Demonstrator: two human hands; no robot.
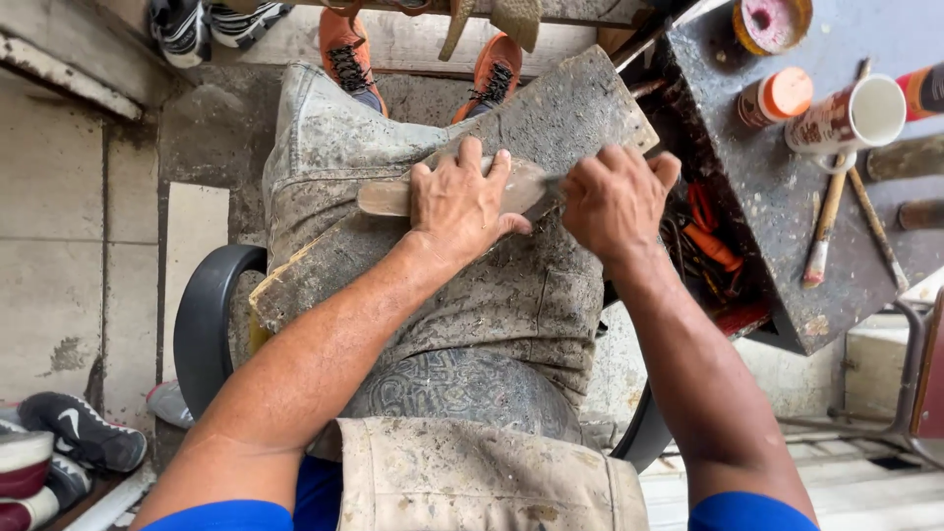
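Tiled floor, worn bench to the right. Head view: one board (580, 113) lies across the person's lap, one flat sole-shaped piece (388, 197) on it. Left hand (457, 202) lies flat, fingers spread, pinning the piece. Right hand (615, 197) has its grip closed on a blade, barely visible, at the piece's right end. Trimming looks mid-way. Surface (767, 206) carries one mug (855, 116), two brushes (824, 221).

Left hand (460, 202) presses tan sole piece (388, 197) flat on worn board (580, 108) at frame centre. Right hand (615, 197) fisted, touching sole's right end. Mug (854, 116), brush (824, 224) upper right.
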